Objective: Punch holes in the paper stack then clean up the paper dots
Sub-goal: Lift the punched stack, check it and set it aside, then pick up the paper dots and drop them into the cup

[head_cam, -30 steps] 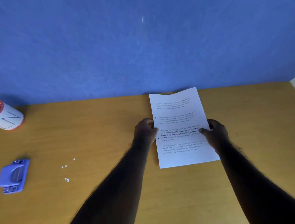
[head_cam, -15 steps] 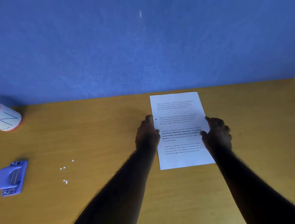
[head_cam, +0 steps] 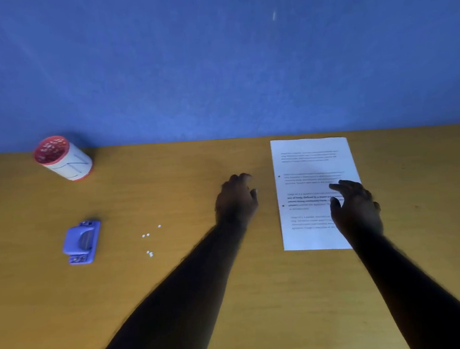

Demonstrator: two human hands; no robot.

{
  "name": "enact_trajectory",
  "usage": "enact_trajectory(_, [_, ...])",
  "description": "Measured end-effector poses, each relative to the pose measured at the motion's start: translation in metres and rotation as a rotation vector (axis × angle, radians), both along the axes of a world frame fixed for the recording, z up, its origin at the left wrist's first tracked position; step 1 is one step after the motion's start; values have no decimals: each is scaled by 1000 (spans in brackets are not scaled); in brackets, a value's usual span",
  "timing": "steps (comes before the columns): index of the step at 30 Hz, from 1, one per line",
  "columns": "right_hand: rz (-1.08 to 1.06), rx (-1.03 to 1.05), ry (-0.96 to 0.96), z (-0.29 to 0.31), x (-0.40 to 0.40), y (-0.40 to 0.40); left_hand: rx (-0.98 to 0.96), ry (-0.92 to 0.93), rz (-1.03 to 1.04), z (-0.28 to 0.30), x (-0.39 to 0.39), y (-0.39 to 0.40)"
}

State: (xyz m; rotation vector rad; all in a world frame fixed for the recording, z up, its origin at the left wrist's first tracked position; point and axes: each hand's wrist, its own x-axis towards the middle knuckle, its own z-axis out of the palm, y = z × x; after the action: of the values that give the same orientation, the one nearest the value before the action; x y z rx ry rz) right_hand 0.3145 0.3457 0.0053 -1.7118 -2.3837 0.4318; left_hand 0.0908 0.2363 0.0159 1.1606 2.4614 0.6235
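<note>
Both of my hands have let go of the paper stack since a moment ago, and the sheets now lie flat on the wooden table, near its back edge by the blue wall. My left hand has slid off the left edge of the stack and hovers over bare wood just beside it, palm down, fingers loosely curled and empty, the forearm running back toward me at a slant from the lower left. My right hand is over the right half of the stack, palm down, fingers spread and slightly bent, thumb pointing left across the printed lines; whether the fingertips touch the paper I cannot tell, but it grips nothing. That forearm covers the stack's lower right corner. Two dark holes show along the stack's left margin. Well off to my left, the paper dots lie scattered on the table in a loose cluster, a few small white specks, between my left arm and the purple hole punch. Its lever faces up. Farther back, near the wall, a white cup with a red rim holds white flecks inside.
</note>
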Motion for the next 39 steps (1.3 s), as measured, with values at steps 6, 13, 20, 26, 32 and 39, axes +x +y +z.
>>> enact_trajectory(6, [111, -61, 112, 3, -59, -50, -53, 104, 99, -6, -60, -78])
enact_trajectory(13, [312, -239, 51, 2, -139, -121, -151, 166, 247, -14, -112, -176])
enact_trajectory(20, [530, -338, 21, -4, -213, -189, -156, 150, 221, -22, -133, -226])
enact_trajectory(26, [620, -201, -82, -6, -253, -214, -168, 161, 124, -25, -137, -232])
enact_trajectory(32, [594, -119, -197, -3, -266, -229, -192, 221, 31, -22, -138, -237])
enact_trajectory(39, [682, -85, -157, -2, -272, -234, -177, 237, -44, -20, -137, -242])
